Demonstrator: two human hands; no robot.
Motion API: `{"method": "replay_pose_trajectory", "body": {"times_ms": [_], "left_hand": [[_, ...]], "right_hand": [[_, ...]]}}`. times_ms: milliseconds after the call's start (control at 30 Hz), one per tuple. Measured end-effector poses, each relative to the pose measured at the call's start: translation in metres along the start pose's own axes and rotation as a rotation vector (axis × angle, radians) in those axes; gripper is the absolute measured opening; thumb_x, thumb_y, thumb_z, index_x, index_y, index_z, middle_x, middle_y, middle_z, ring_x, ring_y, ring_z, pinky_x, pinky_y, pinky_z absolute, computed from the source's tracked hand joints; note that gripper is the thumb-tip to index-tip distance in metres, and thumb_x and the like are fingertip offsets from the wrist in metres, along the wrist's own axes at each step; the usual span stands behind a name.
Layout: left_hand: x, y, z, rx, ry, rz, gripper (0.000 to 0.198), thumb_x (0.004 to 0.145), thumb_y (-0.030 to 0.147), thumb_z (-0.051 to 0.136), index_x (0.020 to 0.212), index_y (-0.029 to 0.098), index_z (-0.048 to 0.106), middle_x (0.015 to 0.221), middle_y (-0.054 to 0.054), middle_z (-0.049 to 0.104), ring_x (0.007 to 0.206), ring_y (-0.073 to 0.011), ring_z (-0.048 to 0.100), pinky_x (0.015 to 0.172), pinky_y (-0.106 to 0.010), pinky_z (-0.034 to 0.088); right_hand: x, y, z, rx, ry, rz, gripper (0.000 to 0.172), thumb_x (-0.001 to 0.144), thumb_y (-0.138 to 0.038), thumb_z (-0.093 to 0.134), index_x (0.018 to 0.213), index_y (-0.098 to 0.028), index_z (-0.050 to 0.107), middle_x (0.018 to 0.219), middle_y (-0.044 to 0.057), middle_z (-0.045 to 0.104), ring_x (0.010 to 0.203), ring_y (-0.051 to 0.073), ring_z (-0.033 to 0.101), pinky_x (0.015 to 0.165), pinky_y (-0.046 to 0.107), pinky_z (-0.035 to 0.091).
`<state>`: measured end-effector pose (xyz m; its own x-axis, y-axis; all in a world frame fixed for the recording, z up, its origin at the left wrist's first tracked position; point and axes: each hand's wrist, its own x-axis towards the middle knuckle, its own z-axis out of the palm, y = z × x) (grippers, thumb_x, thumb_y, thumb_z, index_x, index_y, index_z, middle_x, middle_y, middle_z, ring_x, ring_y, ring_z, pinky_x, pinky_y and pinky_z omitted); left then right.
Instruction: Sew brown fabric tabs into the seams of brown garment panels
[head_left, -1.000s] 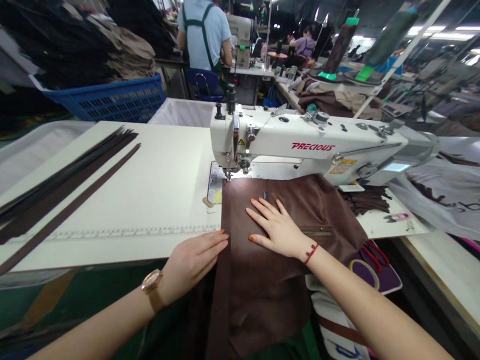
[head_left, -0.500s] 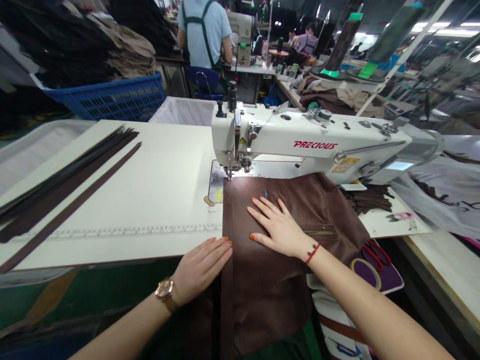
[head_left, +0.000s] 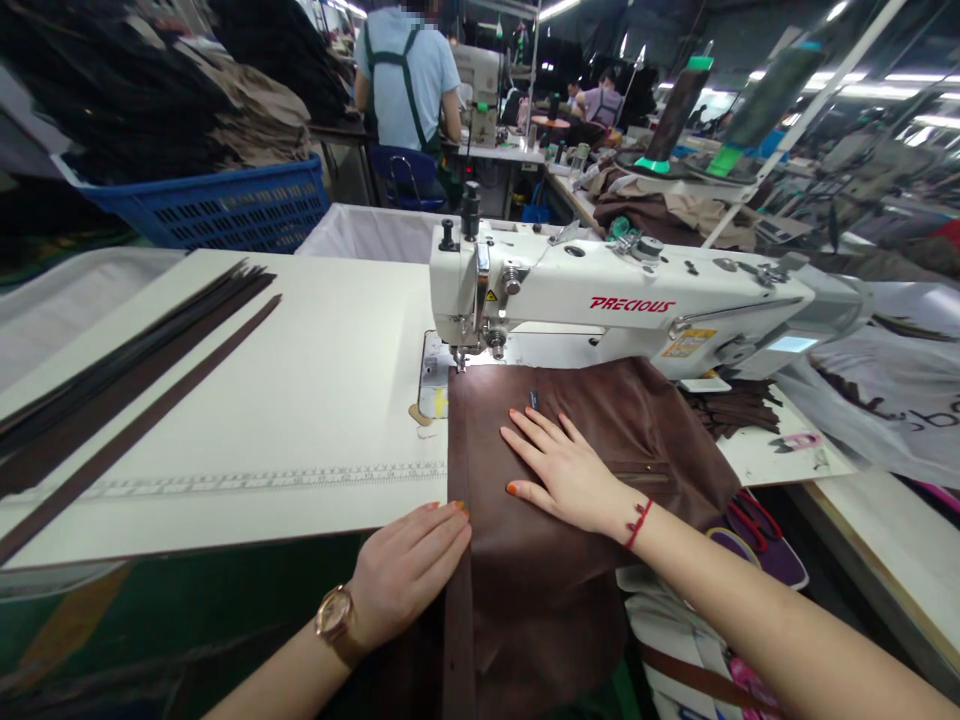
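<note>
A brown leather panel [head_left: 540, 580] lies under the needle and presser foot [head_left: 460, 362] of a white sewing machine [head_left: 555, 290]. Along its left side runs a narrow brown strip [head_left: 458, 560], reaching up to the foot. My right hand [head_left: 570, 475] rests flat on the panel with fingers spread, near a small dark label [head_left: 534, 400] and left of a zip [head_left: 637, 470]. At the table's front edge, my left hand [head_left: 412, 565] has its fingers together over the strip's edge, its thumb hidden. The panel's lower part hangs off the table.
Dark strips [head_left: 142, 370] lie on the table's left, above a printed ruler scale [head_left: 262, 480]. Pink-handled thread snips [head_left: 796, 442] and short brown strips [head_left: 735, 408] sit at right. Beyond are a loaded blue basket [head_left: 225, 205] and a person [head_left: 409, 80] facing away.
The view has shifted slightly. My left hand has slid a little toward me along the strip's edge. My right hand stays flat on the panel, and the panel's top remains at the foot.
</note>
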<state>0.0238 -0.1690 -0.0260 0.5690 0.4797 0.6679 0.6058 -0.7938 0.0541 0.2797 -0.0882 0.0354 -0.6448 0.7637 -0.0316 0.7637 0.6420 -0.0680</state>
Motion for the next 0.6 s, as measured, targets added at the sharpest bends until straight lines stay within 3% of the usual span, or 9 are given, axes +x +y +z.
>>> {"method": "replay_pose_trajectory", "body": {"times_ms": [300,600], "left_hand": [[0.023,0.000,-0.018,0.029,-0.082,0.032,0.034,0.098,0.011,0.034,0.103,0.011,0.067,0.102,-0.006,0.072,0.101,-0.0179,0.065,0.089,-0.026,0.055],[0.037,-0.008,-0.021,-0.030,-0.122,-0.025,0.039,0.100,0.012,0.028,0.101,0.012,0.068,0.099,-0.003,0.074,0.094,-0.0167,0.069,0.078,-0.024,0.058]], "right_hand": [[-0.001,0.002,0.006,0.000,0.023,0.019,0.062,0.091,-0.047,0.052,0.146,-0.024,0.036,0.157,0.010,0.023,0.144,0.028,0.019,0.113,0.058,0.019],[0.009,0.008,0.006,0.000,-0.012,0.022,0.062,0.092,-0.047,0.048,0.147,-0.023,0.033,0.157,0.009,0.020,0.144,0.028,0.017,0.113,0.059,0.016]]}}
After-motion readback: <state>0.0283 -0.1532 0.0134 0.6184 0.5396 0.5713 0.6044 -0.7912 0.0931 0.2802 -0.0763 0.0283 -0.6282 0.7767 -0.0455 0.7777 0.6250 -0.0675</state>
